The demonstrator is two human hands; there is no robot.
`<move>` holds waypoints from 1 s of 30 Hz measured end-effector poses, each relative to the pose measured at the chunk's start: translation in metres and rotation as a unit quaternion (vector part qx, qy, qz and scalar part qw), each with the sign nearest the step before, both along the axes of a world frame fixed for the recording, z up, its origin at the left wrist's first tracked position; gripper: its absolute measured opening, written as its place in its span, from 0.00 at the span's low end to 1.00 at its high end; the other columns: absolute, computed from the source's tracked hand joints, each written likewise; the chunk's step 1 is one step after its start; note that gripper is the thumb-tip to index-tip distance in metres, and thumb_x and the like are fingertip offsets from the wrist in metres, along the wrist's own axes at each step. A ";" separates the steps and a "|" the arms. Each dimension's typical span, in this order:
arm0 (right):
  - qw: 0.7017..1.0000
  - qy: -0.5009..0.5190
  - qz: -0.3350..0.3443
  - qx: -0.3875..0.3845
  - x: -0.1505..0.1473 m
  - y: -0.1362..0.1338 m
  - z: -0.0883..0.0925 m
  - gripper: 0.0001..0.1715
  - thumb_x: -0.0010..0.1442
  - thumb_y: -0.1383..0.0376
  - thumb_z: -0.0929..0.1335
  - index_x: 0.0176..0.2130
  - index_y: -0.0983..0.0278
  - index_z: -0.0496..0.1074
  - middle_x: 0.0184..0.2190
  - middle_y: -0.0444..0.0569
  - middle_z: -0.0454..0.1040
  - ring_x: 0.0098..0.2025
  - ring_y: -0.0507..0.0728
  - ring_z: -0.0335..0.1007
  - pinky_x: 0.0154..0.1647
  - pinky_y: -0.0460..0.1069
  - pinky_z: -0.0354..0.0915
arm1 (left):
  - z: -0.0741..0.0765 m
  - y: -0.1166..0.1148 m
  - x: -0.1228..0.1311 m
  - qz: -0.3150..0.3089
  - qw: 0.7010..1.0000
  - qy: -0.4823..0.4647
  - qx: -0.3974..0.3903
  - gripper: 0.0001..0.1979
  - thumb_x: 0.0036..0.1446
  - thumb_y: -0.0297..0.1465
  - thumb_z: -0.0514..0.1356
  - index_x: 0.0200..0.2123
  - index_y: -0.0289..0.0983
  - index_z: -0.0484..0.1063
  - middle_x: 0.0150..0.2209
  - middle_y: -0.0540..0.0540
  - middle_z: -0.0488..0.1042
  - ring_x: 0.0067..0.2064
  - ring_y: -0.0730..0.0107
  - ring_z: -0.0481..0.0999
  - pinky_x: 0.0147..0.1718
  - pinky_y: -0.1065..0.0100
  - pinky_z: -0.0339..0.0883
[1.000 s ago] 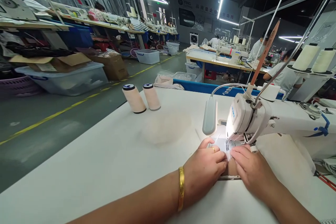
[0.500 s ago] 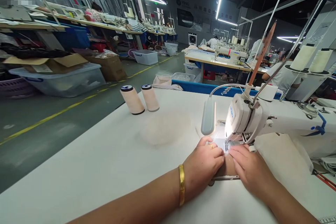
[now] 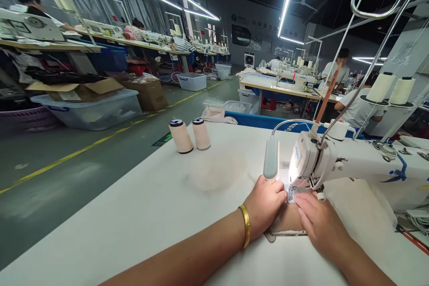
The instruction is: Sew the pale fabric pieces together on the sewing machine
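A white sewing machine (image 3: 348, 163) stands on the white table (image 3: 140, 214), its lamp (image 3: 271, 157) lighting the needle area. A small beige fabric piece (image 3: 288, 222) lies under the presser foot. My left hand (image 3: 264, 206), with a gold ring and bangle, curls its fingers down onto the fabric's left side. My right hand (image 3: 320, 223) lies flat on the fabric's right side, fingertips close to the needle. Both hands press the piece against the table.
Two cream thread cones (image 3: 189, 135) stand at the table's far left, a pale fabric heap (image 3: 217, 170) beside them. Big thread spools (image 3: 390, 88) sit on a stand behind the machine. Bins and boxes (image 3: 90, 103) line the aisle. Other people work at distant machines.
The fabric piece has fed forward under the needle and both hands have slid toward the machine with it. The camera has tilted slightly, shifting the scene.
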State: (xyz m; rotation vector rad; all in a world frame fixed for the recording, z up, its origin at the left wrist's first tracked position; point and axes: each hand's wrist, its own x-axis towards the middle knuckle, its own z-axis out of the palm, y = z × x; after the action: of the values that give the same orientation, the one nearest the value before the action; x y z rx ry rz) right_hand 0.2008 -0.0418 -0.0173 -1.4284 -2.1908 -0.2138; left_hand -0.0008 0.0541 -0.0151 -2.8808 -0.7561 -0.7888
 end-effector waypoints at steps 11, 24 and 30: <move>0.989 0.097 0.111 -0.021 -0.022 -0.022 0.024 0.26 0.72 0.65 0.64 0.67 0.59 0.62 0.61 0.58 0.73 0.62 0.66 0.69 0.61 0.63 0.71 | 0.050 -0.034 -0.048 -0.031 0.984 -0.016 -0.172 0.08 0.62 0.25 0.53 0.31 0.39 0.67 0.27 0.52 0.75 0.28 0.70 0.72 0.29 0.69 0.64; 0.776 0.392 0.132 -0.477 -0.106 0.002 0.072 0.18 0.59 0.52 0.76 0.34 0.60 0.70 0.26 0.39 0.72 0.27 0.52 0.73 0.27 0.45 0.61 | 0.079 -0.066 -0.127 -0.015 0.661 -0.250 -0.707 0.24 0.46 0.45 0.74 0.36 0.38 0.68 0.21 0.59 0.65 0.23 0.78 0.57 0.26 0.72 0.51; 0.684 0.444 0.194 -0.545 -0.122 0.039 0.061 0.24 0.43 0.55 0.82 0.33 0.62 0.72 0.24 0.38 0.70 0.26 0.51 0.69 0.28 0.44 0.62 | 0.084 -0.033 -0.160 0.050 0.726 -0.341 -0.595 0.25 0.49 0.52 0.69 0.32 0.39 0.64 0.27 0.57 0.58 0.28 0.77 0.55 0.27 0.73 0.53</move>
State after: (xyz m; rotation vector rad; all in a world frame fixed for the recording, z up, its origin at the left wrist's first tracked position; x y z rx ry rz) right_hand 0.0786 -0.0027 0.0434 -1.0218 -1.5796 1.8111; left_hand -0.1605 0.0215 0.0688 -3.3310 -2.1603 -1.9898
